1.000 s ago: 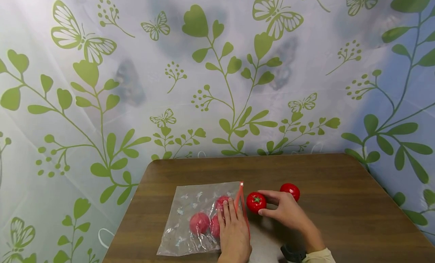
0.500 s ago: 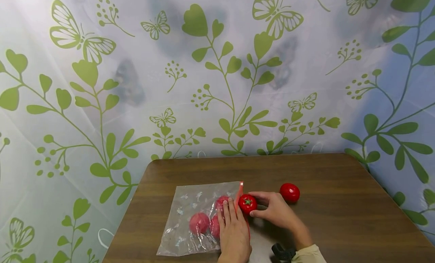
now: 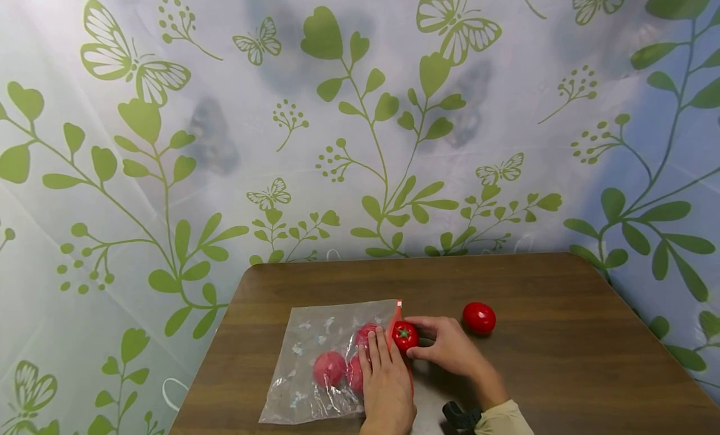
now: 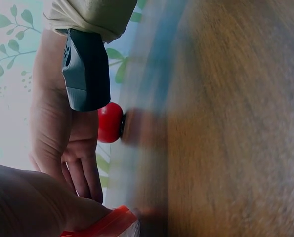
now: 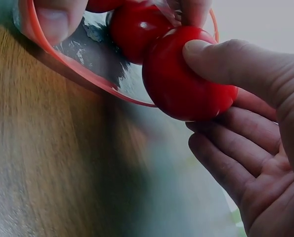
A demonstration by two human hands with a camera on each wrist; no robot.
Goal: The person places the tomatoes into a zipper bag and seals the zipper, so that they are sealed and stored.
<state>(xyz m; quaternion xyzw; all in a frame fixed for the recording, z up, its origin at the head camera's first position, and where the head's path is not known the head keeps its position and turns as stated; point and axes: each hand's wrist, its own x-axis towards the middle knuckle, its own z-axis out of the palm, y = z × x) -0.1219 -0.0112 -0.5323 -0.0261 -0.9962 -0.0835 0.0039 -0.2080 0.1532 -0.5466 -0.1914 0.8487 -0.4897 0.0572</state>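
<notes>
A clear zip bag (image 3: 306, 332) with a red-edged mouth (image 5: 95, 81) lies on the table, red tomatoes (image 3: 329, 369) showing through its film. Across its mouth end rests my left hand (image 3: 387, 379), fingers straight. The right wrist view has the left thumb (image 5: 53, 24) at one side of the gaping mouth and fingertips at the other. My right hand (image 3: 449, 347) holds a glossy red toy-like tomato (image 3: 405, 336) with a green star-shaped top, right at the bag's mouth. Its thumb presses one side of the tomato (image 5: 184, 79), fingers behind; another tomato (image 5: 137, 32) sits just beyond, inside.
Another red tomato (image 3: 479, 318) stands alone on the brown wooden table (image 3: 562, 360), behind and right of my right hand. A dark wrist mount (image 3: 461, 416) sits by the right sleeve. Behind the table hangs a white curtain (image 3: 225, 79) with green leaves and butterflies.
My right hand has moved left with the tomato, from beside the bag up to its red-edged mouth. The left hand and the bag have stayed in place.
</notes>
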